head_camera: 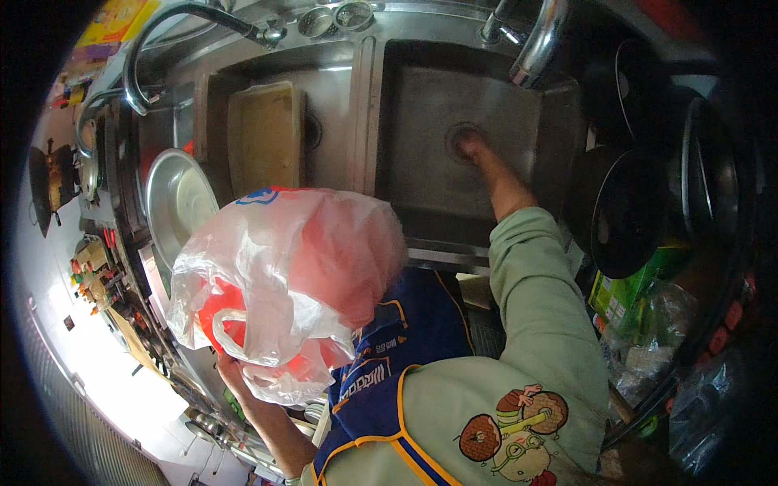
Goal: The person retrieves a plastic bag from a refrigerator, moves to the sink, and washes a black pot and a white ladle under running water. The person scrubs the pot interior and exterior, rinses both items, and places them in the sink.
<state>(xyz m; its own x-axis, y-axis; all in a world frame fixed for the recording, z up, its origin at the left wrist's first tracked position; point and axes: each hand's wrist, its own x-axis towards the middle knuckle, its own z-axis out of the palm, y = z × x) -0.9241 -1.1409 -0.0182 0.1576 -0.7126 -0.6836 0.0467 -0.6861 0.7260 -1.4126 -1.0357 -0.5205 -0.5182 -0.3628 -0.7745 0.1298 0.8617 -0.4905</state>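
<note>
A bulky white, partly see-through plastic bag (255, 255) with red material showing through hangs before my body on the left. My left hand (228, 367) supports it from the outer side, near the bag's loop handles; most of the fingers are hidden behind the plastic. Down in the right basin of a stainless steel double sink (425, 176), my right hand (471, 144) reaches to the round drain (456, 135). Its fingers are blurred and partly lost in the drain, so whether they grip anything is unclear.
A rectangular tray (265, 136) sits in the left basin, and a metal bowl (182, 197) leans left of the bag. Curved faucets (538, 51) overhang the sink. Two strainer baskets (317, 22) rest on the back ledge. Dark pans (626, 212) crowd the right side.
</note>
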